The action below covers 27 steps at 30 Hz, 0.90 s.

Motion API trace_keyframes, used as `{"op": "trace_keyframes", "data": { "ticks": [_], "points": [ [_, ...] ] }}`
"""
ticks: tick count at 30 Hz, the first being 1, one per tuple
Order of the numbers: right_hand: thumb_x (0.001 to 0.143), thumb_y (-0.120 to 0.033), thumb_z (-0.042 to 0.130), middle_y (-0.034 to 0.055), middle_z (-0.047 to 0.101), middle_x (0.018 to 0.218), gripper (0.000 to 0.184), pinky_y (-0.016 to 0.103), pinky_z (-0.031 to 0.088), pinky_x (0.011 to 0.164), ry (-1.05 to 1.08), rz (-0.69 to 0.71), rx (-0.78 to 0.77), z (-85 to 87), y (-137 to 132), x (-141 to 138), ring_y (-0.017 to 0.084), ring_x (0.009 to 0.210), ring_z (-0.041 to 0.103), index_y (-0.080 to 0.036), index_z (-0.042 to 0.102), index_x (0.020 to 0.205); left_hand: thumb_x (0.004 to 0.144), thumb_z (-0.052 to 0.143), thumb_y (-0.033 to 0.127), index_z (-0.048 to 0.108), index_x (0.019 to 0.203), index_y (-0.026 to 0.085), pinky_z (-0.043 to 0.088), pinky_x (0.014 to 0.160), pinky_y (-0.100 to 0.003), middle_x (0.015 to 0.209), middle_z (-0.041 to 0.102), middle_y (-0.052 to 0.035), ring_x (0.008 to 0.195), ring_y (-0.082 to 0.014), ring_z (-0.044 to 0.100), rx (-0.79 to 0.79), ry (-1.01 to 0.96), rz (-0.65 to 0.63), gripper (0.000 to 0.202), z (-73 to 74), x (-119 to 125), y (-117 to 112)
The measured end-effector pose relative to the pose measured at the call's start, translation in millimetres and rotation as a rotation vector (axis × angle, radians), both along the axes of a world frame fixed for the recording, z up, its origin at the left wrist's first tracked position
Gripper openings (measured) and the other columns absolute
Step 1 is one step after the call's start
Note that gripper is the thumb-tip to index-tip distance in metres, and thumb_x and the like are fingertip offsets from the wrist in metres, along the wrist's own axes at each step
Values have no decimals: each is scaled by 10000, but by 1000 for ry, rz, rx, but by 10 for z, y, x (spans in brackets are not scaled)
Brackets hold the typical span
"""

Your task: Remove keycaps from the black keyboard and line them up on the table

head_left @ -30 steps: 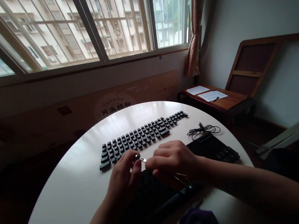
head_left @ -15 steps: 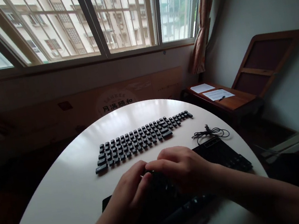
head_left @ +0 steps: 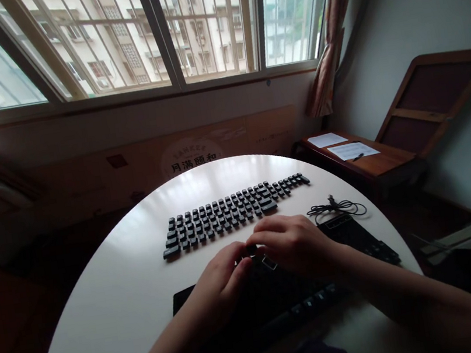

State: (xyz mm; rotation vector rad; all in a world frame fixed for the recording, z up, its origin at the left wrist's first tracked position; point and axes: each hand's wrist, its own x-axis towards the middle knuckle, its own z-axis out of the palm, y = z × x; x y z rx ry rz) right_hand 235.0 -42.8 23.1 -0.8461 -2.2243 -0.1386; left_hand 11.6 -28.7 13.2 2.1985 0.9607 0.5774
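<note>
Above the black keyboard, my left hand and my right hand meet at the fingertips. Pinched between them is a small dark piece that looks like a keycap. Both hands are closed on it, and my fingers cover part of it. A thin pale square outline shows just under my right fingers; what it belongs to is unclear. Most of the keyboard's middle is hidden by my hands and deep shadow. Beyond them, loose black keycaps lie in neat slanting rows on the white table.
A coiled black cable lies behind the keyboard's right end. The table's round edge curves past it. To the right stands a wooden chair with paper sheets and a pen on its seat. A barred window is ahead.
The whole view has shifted a little, so the table sits further right. Both hands have moved up and right in the picture, still together, and the dark piece between them shows more plainly.
</note>
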Motion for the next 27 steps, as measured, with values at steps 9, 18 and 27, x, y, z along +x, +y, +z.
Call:
{"op": "trace_keyframes", "data": {
  "ticks": [9,18,27],
  "points": [
    [933,-304,621,49,696,1148,234,287,474,776,-170,-763,-487,-98,590,796,211,984,648,-239,733,1129,923,603,352,610,1117,224,457,995,-453,1197,642,-86,1143,-296,555,119,311,-20,232,-50,-16,31],
    [910,-323,614,24,717,1136,261,280,474,777,-287,-786,-629,-371,759,776,224,1033,650,-285,742,1134,833,735,413,581,1222,208,423,1057,-455,1269,622,-90,1202,-311,528,120,382,-54,466,-17,16,-22],
    [903,-350,623,-1,717,1118,217,284,481,792,-294,-833,-616,-366,766,798,205,992,652,-309,743,1079,824,743,395,592,1197,224,428,1050,-441,1253,632,-77,1186,-302,545,121,380,-65,437,-14,5,-9]
  ]
}}
